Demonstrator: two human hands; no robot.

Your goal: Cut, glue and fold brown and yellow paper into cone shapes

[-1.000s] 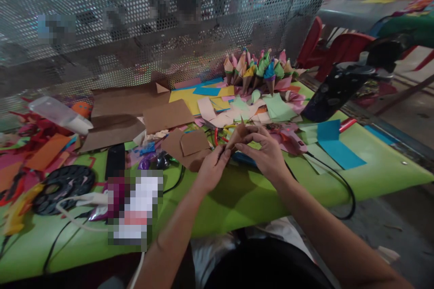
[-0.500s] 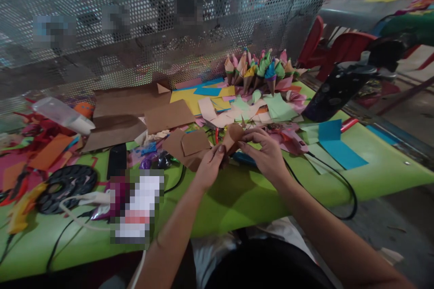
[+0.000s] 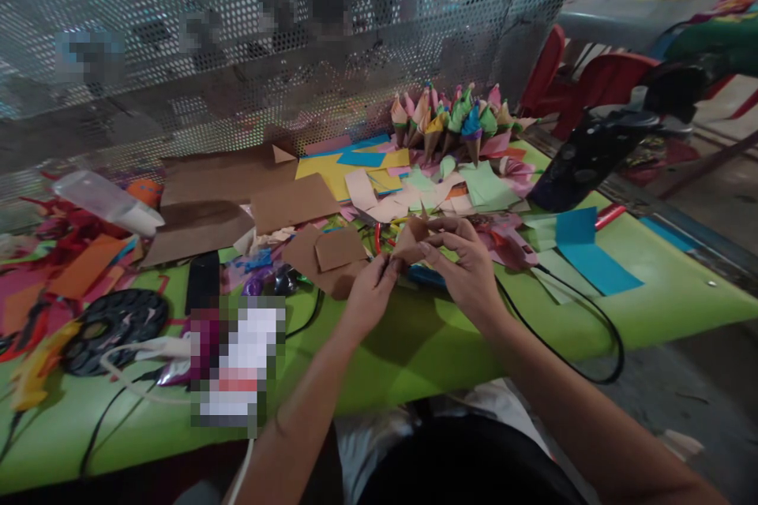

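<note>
Turned slightly since the earlier frame, the brown paper cone sits at mid-frame, its lower end pinched by the left hand. Bent fingers of the right hand meet its wide end; their grip is unclear. Colourful paper cones stand above, upper right of centre.

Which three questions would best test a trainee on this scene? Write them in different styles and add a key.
1. What does the left hand hold, with the fingers of the right hand at it?
2. True or false: the yellow tool lies on the left side of the green table.
3. Fill in: the sheet partly covering pale green paper at right is ____.

Key: 1. curled brown paper; 2. true; 3. blue.
</note>
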